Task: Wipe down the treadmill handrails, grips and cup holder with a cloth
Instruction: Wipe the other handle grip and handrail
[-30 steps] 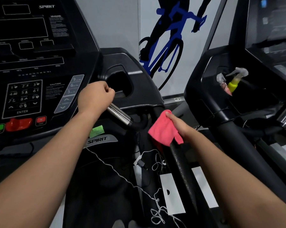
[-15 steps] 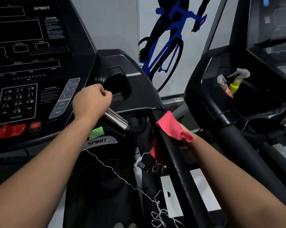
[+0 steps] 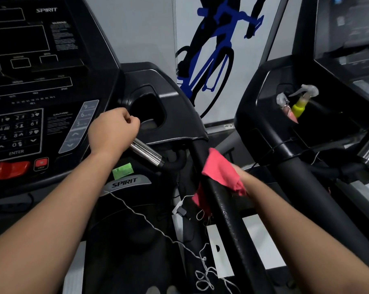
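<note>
Left hand (image 3: 113,132): fingers curled tight round the chrome grip (image 3: 147,154); just beyond them lies the cup holder (image 3: 149,107), a dark recess whose contents cannot be made out. Right hand (image 3: 241,177): fingers largely hidden, clasping the pink cloth (image 3: 219,170) over the black handrail (image 3: 228,209); well right of these fingers, the neighbouring machine's tray (image 3: 327,126) holds a spray bottle (image 3: 300,102) with a yellow-green neck. Legible: "SPIRIT" on the console (image 3: 52,49) and on the badge (image 3: 126,181) below the left fingers; "ENTER" on the keypad (image 3: 17,134).
</note>
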